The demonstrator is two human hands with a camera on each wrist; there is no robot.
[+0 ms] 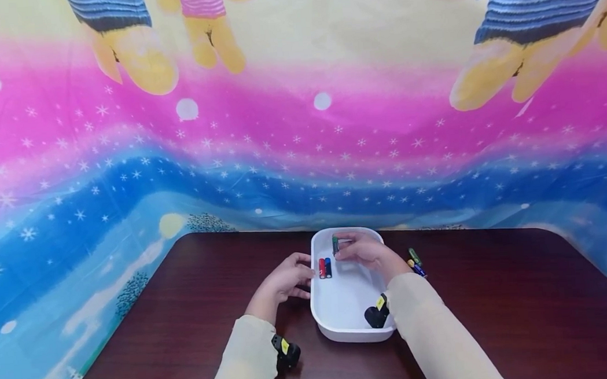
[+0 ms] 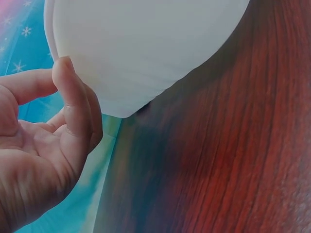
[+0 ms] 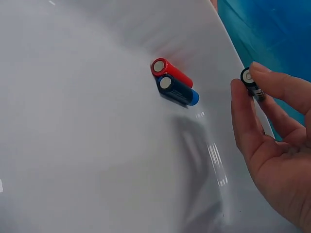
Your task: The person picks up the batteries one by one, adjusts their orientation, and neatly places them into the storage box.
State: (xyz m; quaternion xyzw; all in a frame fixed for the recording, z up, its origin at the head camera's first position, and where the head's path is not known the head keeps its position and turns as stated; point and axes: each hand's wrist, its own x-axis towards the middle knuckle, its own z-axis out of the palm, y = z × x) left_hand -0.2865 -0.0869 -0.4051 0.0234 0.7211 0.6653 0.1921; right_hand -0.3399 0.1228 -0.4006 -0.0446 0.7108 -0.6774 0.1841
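Note:
My right hand (image 1: pixel 362 251) is over the far part of a white tray (image 1: pixel 349 308), pinching a black and green battery (image 1: pixel 335 245) between thumb and fingers. In the right wrist view, that battery (image 3: pixel 252 83) has its flat end facing the camera. Below it, on the tray floor, a red battery (image 1: pixel 321 268) and a dark blue battery (image 1: pixel 328 267) lie side by side. At the tray's left side is my left hand (image 1: pixel 288 278), fingers loosely bent, with fingertips at the rim. The left wrist view shows this hand (image 2: pixel 63 121) against the tray's outer wall (image 2: pixel 146 53).
Right of the tray, a green battery (image 1: pixel 415 256) and blue and yellow batteries (image 1: pixel 417 268) lie on the dark wooden table (image 1: pixel 498 293). A patterned cloth (image 1: pixel 301 155) hangs behind the table. Black wrist cameras are on both sleeves; the right one (image 1: pixel 376 312) overhangs the tray.

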